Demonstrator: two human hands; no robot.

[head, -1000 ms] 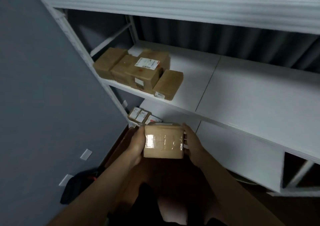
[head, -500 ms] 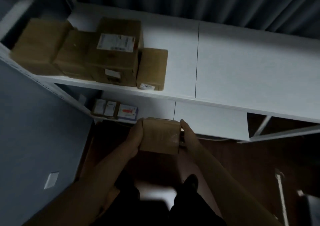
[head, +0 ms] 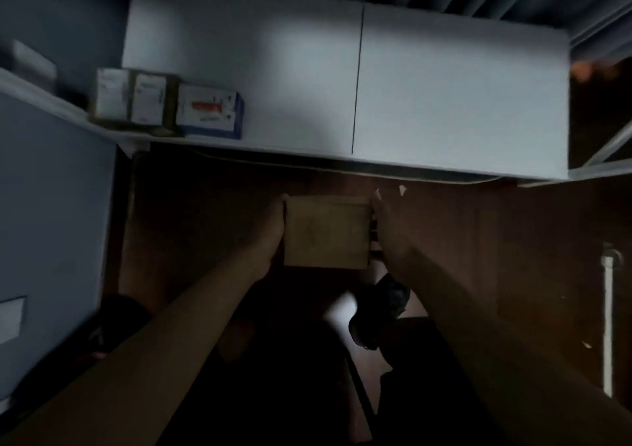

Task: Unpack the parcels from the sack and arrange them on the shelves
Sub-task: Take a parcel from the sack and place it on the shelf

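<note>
Now both hands, left hand [head: 270, 230] and right hand [head: 390, 237], clasp the parcel [head: 326, 233] from opposite sides. Its target, the shelf [head: 444, 86], lies ahead and above the grip, equally near either hand.

Dim, motion-blurred view; the white shelf [head: 444, 86] catches light, floor in shadow

You have one brown cardboard parcel [head: 326, 231] in view off the shelving, with two hands on it: left hand [head: 270, 230] and right hand [head: 388, 230]. On the one white shelf [head: 444, 96] you have three small boxes: two white-labelled [head: 111, 96] [head: 148, 100] and one blue-edged [head: 210, 110].
</note>
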